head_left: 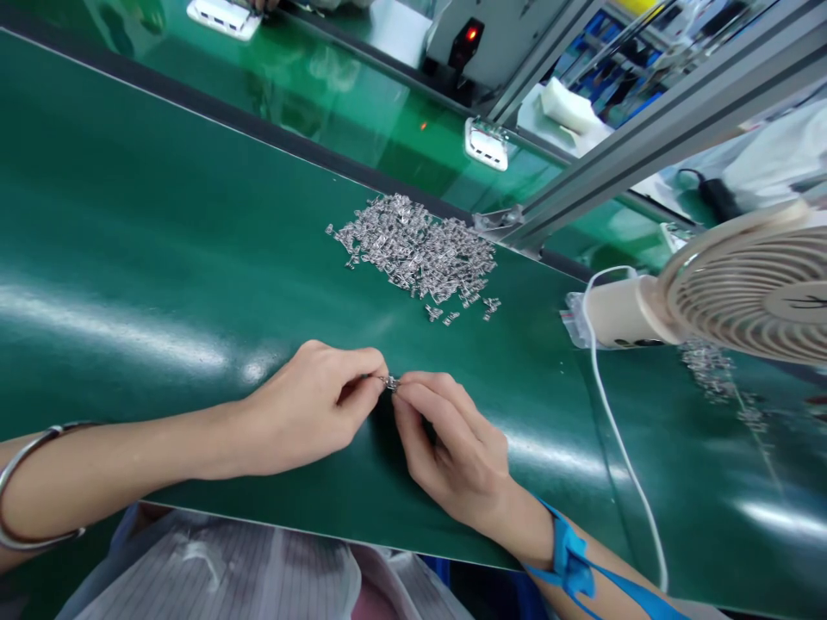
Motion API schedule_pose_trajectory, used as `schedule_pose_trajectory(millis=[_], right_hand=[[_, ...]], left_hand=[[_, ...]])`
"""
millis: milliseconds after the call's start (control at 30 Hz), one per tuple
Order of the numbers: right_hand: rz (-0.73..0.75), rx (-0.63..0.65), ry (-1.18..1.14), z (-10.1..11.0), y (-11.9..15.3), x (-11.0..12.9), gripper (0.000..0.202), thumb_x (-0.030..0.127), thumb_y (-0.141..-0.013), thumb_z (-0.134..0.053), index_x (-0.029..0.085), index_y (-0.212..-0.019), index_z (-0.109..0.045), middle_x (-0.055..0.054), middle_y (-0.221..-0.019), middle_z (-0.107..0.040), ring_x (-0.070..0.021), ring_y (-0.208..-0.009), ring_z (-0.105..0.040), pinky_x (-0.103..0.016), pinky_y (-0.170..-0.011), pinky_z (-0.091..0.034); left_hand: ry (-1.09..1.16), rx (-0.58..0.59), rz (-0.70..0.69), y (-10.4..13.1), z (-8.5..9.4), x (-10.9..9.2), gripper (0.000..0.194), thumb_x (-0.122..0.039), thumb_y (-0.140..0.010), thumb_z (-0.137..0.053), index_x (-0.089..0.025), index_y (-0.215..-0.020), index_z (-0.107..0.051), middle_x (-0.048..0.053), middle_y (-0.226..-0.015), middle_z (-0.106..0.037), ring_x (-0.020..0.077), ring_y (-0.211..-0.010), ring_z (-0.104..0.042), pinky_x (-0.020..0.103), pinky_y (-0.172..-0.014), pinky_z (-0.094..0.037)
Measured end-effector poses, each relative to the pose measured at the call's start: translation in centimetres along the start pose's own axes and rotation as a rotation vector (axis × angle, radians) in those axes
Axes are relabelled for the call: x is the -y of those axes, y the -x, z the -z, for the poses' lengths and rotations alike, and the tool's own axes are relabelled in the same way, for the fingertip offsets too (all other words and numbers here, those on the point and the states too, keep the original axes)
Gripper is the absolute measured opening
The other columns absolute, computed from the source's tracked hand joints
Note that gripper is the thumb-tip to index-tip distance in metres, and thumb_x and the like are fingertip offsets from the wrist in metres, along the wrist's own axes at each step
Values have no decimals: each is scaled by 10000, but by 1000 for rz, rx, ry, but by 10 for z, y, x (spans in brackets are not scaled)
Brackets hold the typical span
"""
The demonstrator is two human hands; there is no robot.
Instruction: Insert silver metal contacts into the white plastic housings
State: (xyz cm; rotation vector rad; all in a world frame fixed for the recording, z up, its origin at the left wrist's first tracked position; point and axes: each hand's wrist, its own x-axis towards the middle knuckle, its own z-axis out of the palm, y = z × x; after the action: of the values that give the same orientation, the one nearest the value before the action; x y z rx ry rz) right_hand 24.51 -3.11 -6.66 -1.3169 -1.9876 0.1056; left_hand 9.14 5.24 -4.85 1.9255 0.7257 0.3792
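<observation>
1. So the thing being worked on is a small silvery metal piece [391, 382], held up between both hands just above the glossy green table [161, 224], on the near side of it.
2. Left hand [310, 406]: thumb and index finger pinching the piece from its left end, other fingers curled in. Right hand [456, 452]: thumb and fingertips closed on the right end. The fingertips hide a lot, so I can't tell if it's one part or two linked together.
3. Progress, as far as I can judge: just this one is in hand. There's a big loose heap of silvery metal pieces [419, 245] farther back on the table, with a few small clusters [432, 313] just in front of it. Way too tiny to tell whether any of those are done or they're all waiting. No neat stack of finished ones that I can spot, so my guess is there's plenty left.
4. Off to the right, past the cream-coloured plastic fan [762, 284] and its white cable [613, 422], there's another scatter of small silvery bits [707, 370]. Too blurry to say if they're the same kind, or finished or not.
</observation>
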Motion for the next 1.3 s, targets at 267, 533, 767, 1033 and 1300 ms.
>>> schedule_pose_trajectory(millis=[267, 533, 767, 1033, 1300], right_hand=[[-327, 5, -321, 1, -2, 2, 138, 54, -825, -510, 185, -824, -553, -11, -738, -584, -102, -675, -547, -238, -588, -448], [-728, -6, -709, 3, -6, -1, 44, 198, -788, -612, 203, -745, -618, 20, -684, -619, -90, -621, -551, -218, -560, -446], [-944, 36, -1027, 9, -12, -5, 59, 217, -734, -681, 205, -686, -649, 24, -650, -654, -75, -624, -562, -188, -576, -422], [-1047, 69, -1130, 12, -21, -6, 123, 219, -654, -724, 165, -615, -620, 25, -564, -608, -56, -527, -497, -179, -497, -351], [-1110, 179, -1307, 10, -22, -10, 183, 241, -630, -762, 146, -737, -648, 24, -563, -601, -55, -522, -508, -171, -489, -344]], left_hand=[[-207, -66, -140, -1, -2, 7, 199, -91, -835, -442, -154, -713, -587, -73, -547, -502, 40, -491, -439, 190, -506, -303], [-358, -149, -261, 0, -6, 10, 225, -128, -853, -445, -154, -644, -525, -64, -549, -465, 62, -522, -439, 200, -539, -333], [-610, -212, -443, 1, -8, 14, 273, -132, -900, -364, -169, -689, -533, -32, -600, -479, 101, -552, -430, 251, -573, -340], [-914, -365, -575, 6, -8, 10, 190, -94, -836, -453, -195, -689, -518, -17, -584, -429, 150, -567, -296, 286, -537, -264], [-943, -376, -612, 10, -9, 13, 138, -104, -844, -457, -176, -751, -530, -10, -621, -437, 155, -591, -307, 308, -551, -262]])
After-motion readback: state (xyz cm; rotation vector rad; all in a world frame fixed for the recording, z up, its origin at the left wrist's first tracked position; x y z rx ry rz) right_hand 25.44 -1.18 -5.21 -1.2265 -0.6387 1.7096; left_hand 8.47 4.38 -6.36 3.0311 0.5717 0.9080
